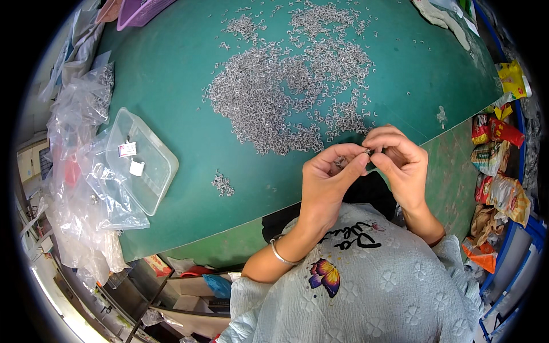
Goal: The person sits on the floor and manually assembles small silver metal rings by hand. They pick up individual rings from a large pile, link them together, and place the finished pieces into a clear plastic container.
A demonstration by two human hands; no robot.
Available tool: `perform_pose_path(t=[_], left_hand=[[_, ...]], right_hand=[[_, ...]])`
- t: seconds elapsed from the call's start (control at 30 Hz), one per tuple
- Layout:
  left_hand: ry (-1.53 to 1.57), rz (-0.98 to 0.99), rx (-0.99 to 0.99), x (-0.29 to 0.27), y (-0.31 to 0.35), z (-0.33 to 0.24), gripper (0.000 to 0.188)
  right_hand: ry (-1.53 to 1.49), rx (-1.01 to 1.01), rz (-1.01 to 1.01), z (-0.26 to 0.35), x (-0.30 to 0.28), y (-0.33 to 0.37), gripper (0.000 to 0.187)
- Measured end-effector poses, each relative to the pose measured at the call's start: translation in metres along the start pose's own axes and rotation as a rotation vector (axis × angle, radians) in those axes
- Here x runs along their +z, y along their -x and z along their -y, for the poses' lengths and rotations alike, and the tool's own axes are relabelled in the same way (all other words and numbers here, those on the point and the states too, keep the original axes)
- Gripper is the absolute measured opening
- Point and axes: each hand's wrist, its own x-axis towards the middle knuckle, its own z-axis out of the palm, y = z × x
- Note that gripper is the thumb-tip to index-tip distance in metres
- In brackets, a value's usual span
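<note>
At the table's near edge, my left hand (327, 178) and my right hand (402, 164) meet with thumbs and fingertips pinched together. Between the fingertips is a small dark metal piece (369, 152), mostly covered by the fingers. More small grey pieces (341, 162) show inside the curled fingers of my left hand. Just beyond the hands spreads a large heap of small curved, C-shaped grey metal pieces (257, 100), with looser ones scattered around it. A separate little pile of grey pieces (223, 184) lies to the left, on the green table (189, 114).
A clear plastic box (166, 166) holding small white packets stands at the left. Crumpled clear bags (80, 188) lie along that edge. A purple basket (137, 14) sits far left. A white cloth-like item (440, 17) lies far right. Colourful packages (506, 197) line the blue rack at right.
</note>
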Motion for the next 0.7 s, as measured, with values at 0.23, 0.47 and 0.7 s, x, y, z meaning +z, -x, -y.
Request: perform_pose_path(t=[0.23,0.47,0.7], left_hand=[[-0.017,-0.004,0.073,0.0035,0.0014,-0.0008,0.016],[-0.015,0.015,0.093,0.0028,0.0017,-0.0024,0.017],[-0.012,0.020,0.117,0.0068,0.0029,-0.0031,0.019]], right_hand=[[0.085,-0.019,-0.015,0.0062,0.0038,0.0000,0.016],[0.242,-0.150,-0.008,0.0053,0.0028,-0.0027,0.014],[0.446,-0.327,-0.040,0.0065,0.0070,-0.0055,0.014]])
